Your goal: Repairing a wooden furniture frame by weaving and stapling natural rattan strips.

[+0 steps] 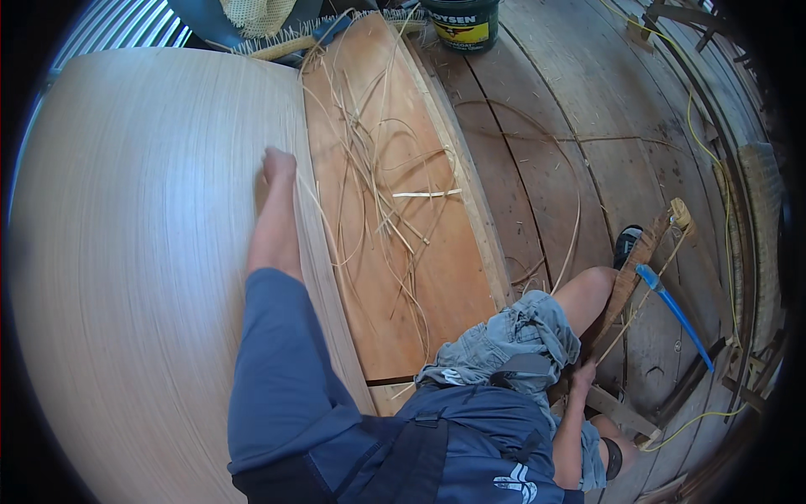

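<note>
Head view: the person's left hand [279, 165] is at the right-hand edge of a broad, pale, finely streaked sheet [159, 227], the arm reaching forward across it. The fingers are curled under and largely hidden; whether they have hold of anything cannot be told. The right hand [581, 378] is low beside the grey-green shorts [520, 332], its fingers folded about the lower end of a thin, straight, pale rod [624, 326]. The rod slants up and away to a pale yellowish wooden block [681, 217] at the top of a rough brown wooden plank [628, 281]. A slender, curved, bright-blue tool [678, 317] lies across the rod's line, to the right of the plank. Between the sheet and the shorts is a long orange-brown wooden board [453, 286], bearing a loose tangle of thin tan strands [363, 139] and a short whitish strip [428, 194]. A dark bucket with a yellow label [457, 25] stands beyond, on the brown plank floor [604, 185].
</note>
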Tool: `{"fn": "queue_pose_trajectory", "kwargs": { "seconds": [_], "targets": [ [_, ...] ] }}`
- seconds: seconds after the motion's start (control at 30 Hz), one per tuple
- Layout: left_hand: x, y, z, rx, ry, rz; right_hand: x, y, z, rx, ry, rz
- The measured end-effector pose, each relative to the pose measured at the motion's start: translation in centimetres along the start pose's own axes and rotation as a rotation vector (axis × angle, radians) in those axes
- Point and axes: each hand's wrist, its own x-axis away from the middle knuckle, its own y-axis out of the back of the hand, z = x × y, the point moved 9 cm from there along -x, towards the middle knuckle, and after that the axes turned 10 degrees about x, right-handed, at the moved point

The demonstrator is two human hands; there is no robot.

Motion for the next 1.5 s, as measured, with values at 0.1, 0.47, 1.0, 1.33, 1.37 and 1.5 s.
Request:
{"fn": "queue_pose_trajectory", "kwargs": {
  "seconds": [0.1, 0.47, 1.0, 1.33, 1.37, 1.5],
  "targets": [
    [-0.9, -1.6, -2.6, -0.082, -0.069, 0.124, 0.0, 0.3, 0.2, 0.012, 0.011, -0.02],
    [10.0, -11.6, 1.7, 0.189, 0.192, 0.923, 0.0, 0.5, 0.2, 0.037, 0.018, -0.017],
    [9.4, -6.5, -0.1, 0.706, 0.577, 0.915, -0.3, 0.1, -0.6, 0.038, -0.015, -0.006],
    [20.6, -1.2, -2.8, 1.17, 0.575, 1.315, -0.4, 0.1, -0.1, -0.053, 0.072, 0.011],
    [20.7, -0.3, -2.9, 1.185, 0.515, 1.328, -0.5, 0.1, 0.1, -0.099, 0.107, 0.019],
    [18.6, 3.0, -0.9, 1.193, 0.428, 0.974, -1.2, -0.4, 0.1, -0.09, 0.154, 0.104]
  ]
}}
